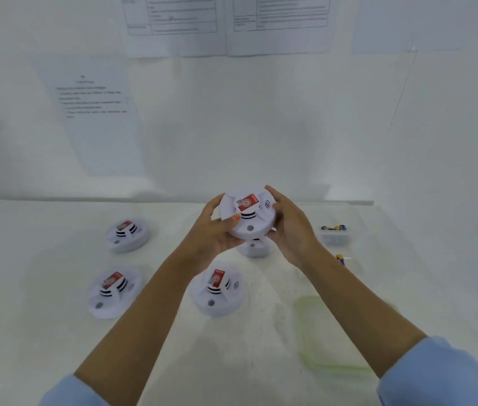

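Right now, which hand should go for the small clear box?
Right, probably. The right hand grips the detector on the side facing the clear box, which sits just beyond it. The left hand would have to cross the detector, and could hold it alone.

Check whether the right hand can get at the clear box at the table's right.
Likely yes, once freed: the right hand grips the raised smoke detector with the left hand; the clear box sits to its right with nothing between.
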A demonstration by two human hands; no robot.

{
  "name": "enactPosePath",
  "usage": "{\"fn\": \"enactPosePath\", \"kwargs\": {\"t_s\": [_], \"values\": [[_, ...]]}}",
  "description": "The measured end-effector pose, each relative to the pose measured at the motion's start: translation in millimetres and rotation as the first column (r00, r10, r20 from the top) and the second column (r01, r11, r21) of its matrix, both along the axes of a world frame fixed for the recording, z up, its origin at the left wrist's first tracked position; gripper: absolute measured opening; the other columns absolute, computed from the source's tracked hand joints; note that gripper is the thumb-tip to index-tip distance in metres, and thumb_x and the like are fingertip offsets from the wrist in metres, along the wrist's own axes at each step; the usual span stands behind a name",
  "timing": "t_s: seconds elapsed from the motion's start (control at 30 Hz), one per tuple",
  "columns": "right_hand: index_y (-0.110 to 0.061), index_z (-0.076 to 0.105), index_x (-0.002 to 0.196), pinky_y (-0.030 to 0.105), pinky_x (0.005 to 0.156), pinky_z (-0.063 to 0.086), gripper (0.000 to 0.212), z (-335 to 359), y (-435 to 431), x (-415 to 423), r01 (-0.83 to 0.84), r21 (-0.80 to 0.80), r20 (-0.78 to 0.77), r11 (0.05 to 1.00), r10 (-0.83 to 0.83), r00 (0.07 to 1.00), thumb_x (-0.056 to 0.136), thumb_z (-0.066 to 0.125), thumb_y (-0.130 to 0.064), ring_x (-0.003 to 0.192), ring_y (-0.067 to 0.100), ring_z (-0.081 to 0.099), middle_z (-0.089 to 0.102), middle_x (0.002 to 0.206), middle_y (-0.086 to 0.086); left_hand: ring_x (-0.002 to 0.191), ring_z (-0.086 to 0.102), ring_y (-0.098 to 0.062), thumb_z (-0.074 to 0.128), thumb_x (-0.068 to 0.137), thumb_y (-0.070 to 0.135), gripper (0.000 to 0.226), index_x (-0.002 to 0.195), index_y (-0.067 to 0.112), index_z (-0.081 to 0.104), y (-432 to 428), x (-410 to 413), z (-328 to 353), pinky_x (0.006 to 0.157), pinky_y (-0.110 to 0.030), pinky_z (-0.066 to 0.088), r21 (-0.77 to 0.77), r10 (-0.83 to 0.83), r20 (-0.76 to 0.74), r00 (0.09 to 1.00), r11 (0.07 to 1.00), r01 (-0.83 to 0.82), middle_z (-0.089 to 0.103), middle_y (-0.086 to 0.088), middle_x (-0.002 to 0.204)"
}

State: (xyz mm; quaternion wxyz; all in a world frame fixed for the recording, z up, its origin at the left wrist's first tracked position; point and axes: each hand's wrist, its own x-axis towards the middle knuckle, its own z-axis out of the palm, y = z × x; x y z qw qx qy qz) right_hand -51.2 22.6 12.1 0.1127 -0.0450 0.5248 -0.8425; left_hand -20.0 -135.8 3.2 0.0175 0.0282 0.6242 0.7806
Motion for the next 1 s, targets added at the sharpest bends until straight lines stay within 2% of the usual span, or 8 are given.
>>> {"fn": "enactPosePath", "kwargs": {"t_s": [0.07, 0.13, 0.27, 0.43, 0.6, 0.7, 0.87, 1.0], "values": [[-0.03, 0.048, 0.128, 0.036, 0.08, 0.049, 0.042, -3.4, -18.4, 3.2, -0.068, 0.178, -0.035, 0.982, 0.076, 0.997, 0.091, 0.048, -0.011, 0.097, 0.023, 0.06, 0.06, 0.118, 0.005, 0.102, 0.066, -0.021, 0.064, 0.078, 0.015, 0.058, 0.131, 0.026, 0.042, -27.4, -0.8, -3.4, 0.08, -0.038, 0.057, -0.021, -0.025, -0.019, 1.0, 0.999, 0.025, 0.063, -0.003, 0.118], [-0.037, 0.038, 0.134, 0.037, 0.081, 0.053, 0.059, -11.2, -37.6, 7.2, -0.149, 0.267, -0.04, 0.952, 0.166, 0.985, 0.086, 0.06, -0.009, 0.099, 0.023, 0.06, 0.057, 0.122, 0.005, 0.103, 0.065, -0.02, 0.064, 0.075, 0.017, 0.06, 0.128, 0.032, 0.042, -54.4, -2.1, -8.2, 0.08, -0.037, 0.057, -0.056, -0.08, -0.011, 0.997, 0.995, 0.079, 0.063, -0.001, 0.118], [-0.036, 0.034, 0.134, 0.034, 0.071, 0.058, 0.078, -26.4, -83.3, 14.6, -0.149, 0.245, -0.077, 0.958, 0.172, 0.982, 0.077, 0.066, 0.006, 0.102, 0.024, 0.059, 0.049, 0.13, 0.007, 0.101, 0.066, -0.018, 0.056, 0.087, 0.008, 0.057, 0.131, 0.038, 0.034, -98.8, -6.5, -20.9, 0.082, -0.035, 0.056, -0.092, -0.136, 0.028, 0.99, 0.986, 0.138, 0.062, 0.009, 0.117], [-0.027, 0.036, 0.132, 0.031, 0.065, 0.058, 0.078, -38.9, -122.6, 18.3, -0.064, 0.34, -0.115, 0.938, 0.11, 0.987, 0.073, 0.067, 0.012, 0.089, 0.015, 0.059, 0.051, 0.108, -0.001, 0.1, 0.065, -0.019, 0.054, 0.088, 0.002, 0.057, 0.13, 0.037, 0.038, -134.1, -10.8, -38.4, 0.079, -0.035, 0.057, -0.066, -0.147, 0.099, 0.984, 0.986, 0.154, 0.062, 0.003, 0.118], [-0.022, 0.035, 0.133, 0.027, 0.056, 0.057, 0.078, -45.1, -138.5, 9.8, -0.062, 0.347, -0.069, 0.936, 0.091, 0.993, 0.072, 0.065, 0.017, 0.089, 0.014, 0.055, 0.05, 0.103, -0.003, 0.101, 0.065, -0.022, 0.058, 0.087, 0.003, 0.057, 0.129, 0.039, 0.041, -148.9, -22.0, -51.2, 0.09, -0.042, 0.052, -0.064, -0.152, 0.14, 0.978, 0.985, 0.162, 0.063, -0.003, 0.119], [-0.02, 0.032, 0.133, 0.026, 0.053, 0.056, 0.078, -44.9, -141.8, -0.3, -0.077, 0.39, -0.029, 0.918, 0.096, 0.995, 0.072, 0.064, 0.018, 0.093, 0.021, 0.052, 0.048, 0.101, -0.001, 0.099, 0.066, -0.021, 0.058, 0.087, 0.002, 0.06, 0.131, 0.037, 0.039, -153.8, -29.1, -53.7, 0.088, -0.041, 0.053, -0.065, -0.173, 0.148, 0.974, 0.981, 0.185, 0.063, -0.004, 0.118], [-0.01, 0.02, 0.137, 0.016, 0.062, 0.052, 0.082, -56.5, -148.8, -12.7, -0.065, 0.553, -0.079, 0.831, 0.13, 0.988, 0.073, 0.064, 0.017, 0.103, 0.023, 0.047, 0.043, 0.116, 0.009, 0.101, 0.063, -0.023, 0.058, 0.086, -0.001, 0.061, 0.128, 0.037, 0.039, -158.7, -37.8, -59.4, 0.083, -0.039, 0.054, -0.043, -0.202, 0.188, 0.961, 0.976, 0.214, 0.061, -0.007, 0.118], [-0.002, 0.022, 0.136, 0.02, 0.053, 0.047, 0.068, -57.4, -150.3, -16.2, -0.069, 0.555, -0.042, 0.829, 0.111, 0.993, 0.08, 0.059, 0.012, 0.092, 0.024, 0.046, 0.045, 0.116, 0.025, 0.101, 0.062, -0.023, 0.059, 0.085, -0.001, 0.059, 0.126, 0.038, 0.039, -161.9, -42.9, -61.9, 0.08, -0.038, 0.055, -0.036, -0.229, 0.21, 0.951, 0.97, 0.241, 0.061, -0.006, 0.116]]}}
